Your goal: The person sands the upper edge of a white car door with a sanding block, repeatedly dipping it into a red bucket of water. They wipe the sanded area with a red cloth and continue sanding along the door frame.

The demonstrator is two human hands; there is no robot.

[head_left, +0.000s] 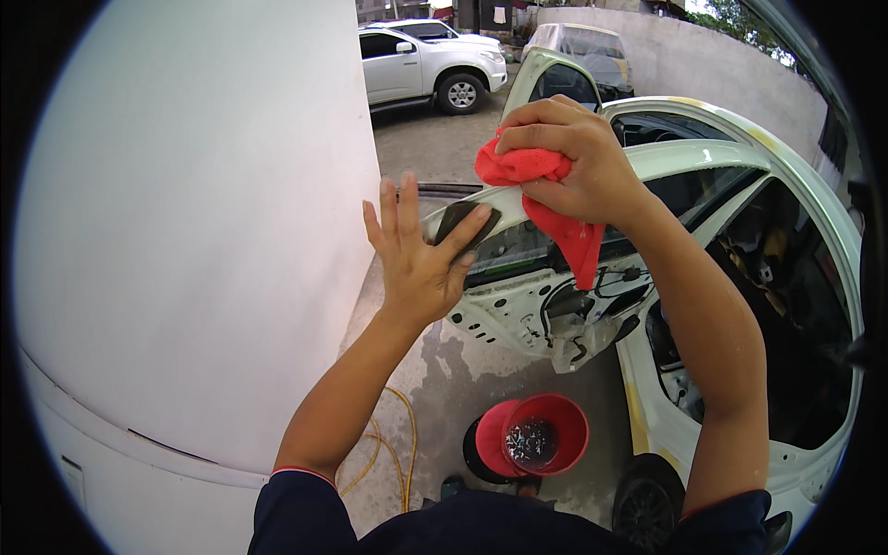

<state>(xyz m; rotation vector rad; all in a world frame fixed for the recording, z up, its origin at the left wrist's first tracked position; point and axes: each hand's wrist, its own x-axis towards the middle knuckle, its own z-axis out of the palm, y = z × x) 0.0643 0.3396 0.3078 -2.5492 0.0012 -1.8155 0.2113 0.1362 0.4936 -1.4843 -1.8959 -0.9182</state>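
My left hand [413, 252] is at the window frame of a pale car door [495, 319], three fingers spread. Its index finger lies across a dark, flat piece that looks like sandpaper [458, 222], holding it against the frame. Higher and to the right, my right hand [578, 162] grips a bunched red cloth [523, 166] over the frame, with one corner of the cloth hanging down in front of the door. The door stands open and its inner panel is stripped, with holes and wiring showing.
A white wall [194, 203] rises close on my left. Below the door, a red bucket [573, 435] holds water, next to a yellow hose [407, 453] on wet concrete. The car body [819, 277] spans the right. A white pickup [416, 69] is parked behind.
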